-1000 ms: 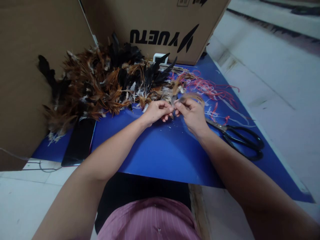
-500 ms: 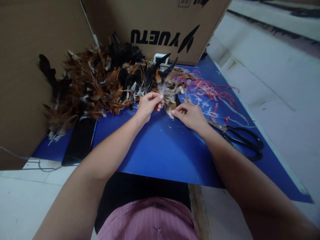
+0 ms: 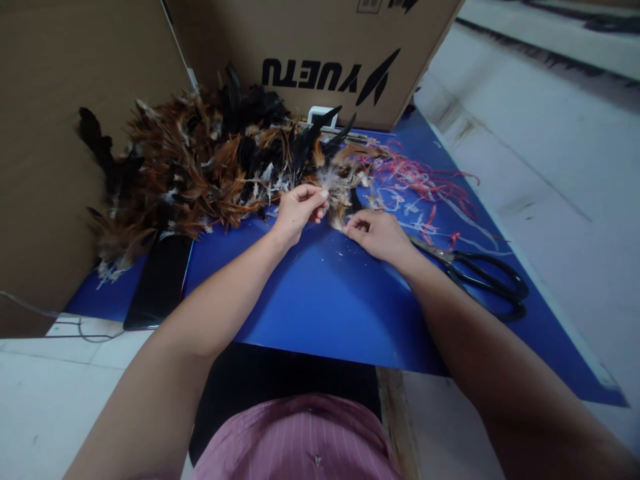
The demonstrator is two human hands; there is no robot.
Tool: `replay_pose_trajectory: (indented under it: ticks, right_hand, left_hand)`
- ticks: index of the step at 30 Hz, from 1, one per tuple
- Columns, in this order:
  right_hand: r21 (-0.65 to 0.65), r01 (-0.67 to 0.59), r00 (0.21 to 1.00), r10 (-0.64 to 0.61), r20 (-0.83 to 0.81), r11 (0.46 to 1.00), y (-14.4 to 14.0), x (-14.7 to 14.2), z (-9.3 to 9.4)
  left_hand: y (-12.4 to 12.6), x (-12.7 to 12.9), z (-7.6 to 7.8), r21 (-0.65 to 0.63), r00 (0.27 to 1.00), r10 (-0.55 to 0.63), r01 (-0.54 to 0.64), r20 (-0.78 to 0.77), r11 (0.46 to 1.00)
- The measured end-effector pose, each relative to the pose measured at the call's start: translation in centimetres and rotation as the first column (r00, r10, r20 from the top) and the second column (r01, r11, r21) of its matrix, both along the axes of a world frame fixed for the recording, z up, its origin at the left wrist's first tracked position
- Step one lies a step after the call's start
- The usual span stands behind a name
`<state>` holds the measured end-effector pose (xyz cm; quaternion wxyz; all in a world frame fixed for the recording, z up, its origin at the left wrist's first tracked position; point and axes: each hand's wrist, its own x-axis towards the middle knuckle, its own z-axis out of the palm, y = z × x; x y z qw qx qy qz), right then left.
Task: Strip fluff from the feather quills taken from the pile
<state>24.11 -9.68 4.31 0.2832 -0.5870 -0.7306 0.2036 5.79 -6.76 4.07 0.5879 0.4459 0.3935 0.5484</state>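
My left hand is pinched closed at the near edge of some pale brown and grey feathers; what sits between its fingertips is too small to make out clearly. Just to the right, my right hand has thumb and forefinger pressed together on the tip of a light feather. A large heap of brown and black feathers spreads to the left of both hands. Beyond the right hand lies a tangle of red and white strings. Black-handled scissors rest beside my right forearm.
Cardboard boxes stand behind and to the left of the feathers. A dark phone lies at the left front of the blue tabletop. A small white device is against the back box.
My right hand has shifted very slightly down, its fingers closing a little more at the feather tip. The left hand stays almost where it was.
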Motion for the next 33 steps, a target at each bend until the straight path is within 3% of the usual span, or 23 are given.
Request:
replay_pose_trajectory:
  ticks: [8,13,18,26,33]
  right_hand:
    - [-0.05,0.1,0.945,-0.111,-0.307,0.994,0.8,0.6,-0.5]
    - [-0.158,0.103,0.823,-0.173,-0.541,0.982,0.4,0.1,0.1]
    - [-0.236,0.05,0.684,-0.206,-0.7,0.97,0.3,0.0,0.4]
    - [-0.337,-0.008,0.603,-0.264,-0.752,0.942,0.2,-0.2,0.5]
    - [-0.316,0.012,0.524,-0.275,-0.806,0.949,0.3,-0.1,0.6]
  left_hand:
    - [-0.1,0.0,0.1,-0.004,1.0,-0.004,0.004,0.012,1.0]
    - [-0.3,0.1,0.3,-0.035,1.0,0.0,-0.001,-0.009,0.999]
    - [-0.6,0.2,0.5,-0.039,0.997,-0.077,0.078,0.025,0.996]
    - [-1.0,0.6,0.6,-0.085,0.992,-0.124,0.124,0.008,0.989]
    - [-1.0,0.7,0.4,-0.098,0.991,-0.131,0.128,-0.024,0.987]
